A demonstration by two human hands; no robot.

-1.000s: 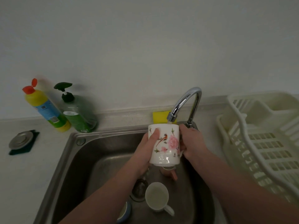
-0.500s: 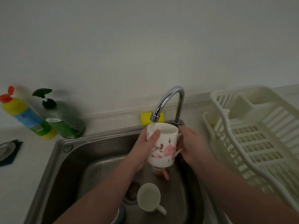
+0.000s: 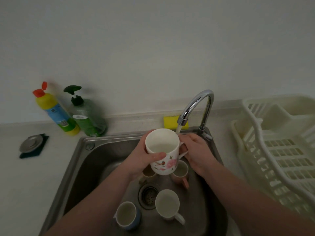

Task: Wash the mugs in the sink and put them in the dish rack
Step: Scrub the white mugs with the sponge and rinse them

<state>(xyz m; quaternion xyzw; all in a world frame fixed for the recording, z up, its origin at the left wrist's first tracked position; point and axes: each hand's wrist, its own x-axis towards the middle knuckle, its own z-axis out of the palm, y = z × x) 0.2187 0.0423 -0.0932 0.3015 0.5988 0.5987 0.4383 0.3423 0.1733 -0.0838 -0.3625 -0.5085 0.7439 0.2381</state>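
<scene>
While your left hand [image 3: 141, 160] grips the floral mug [image 3: 163, 155] and your right hand [image 3: 196, 150] pinches its handle, tilt its rim under the stream [image 3: 178, 129] just above.

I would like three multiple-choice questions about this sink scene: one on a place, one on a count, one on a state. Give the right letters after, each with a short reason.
1. Where does the yellow sponge lie?
A. in the dish rack
B. on the counter behind the sink, beside the tap
C. on the sink floor

2. How many mugs stand on the sink floor, not counting the held one?
A. two
B. four
C. six

3. What is the state of the tap?
A. running
B. off
C. covered by a cloth

Answers:
1. B: the yellow sponge lies by the tap, behind the sink.
2. B: beige, pink, white and blue mugs.
3. A: water falls from the spout beside the floral mug, which the left hand and right hand hold.
</scene>
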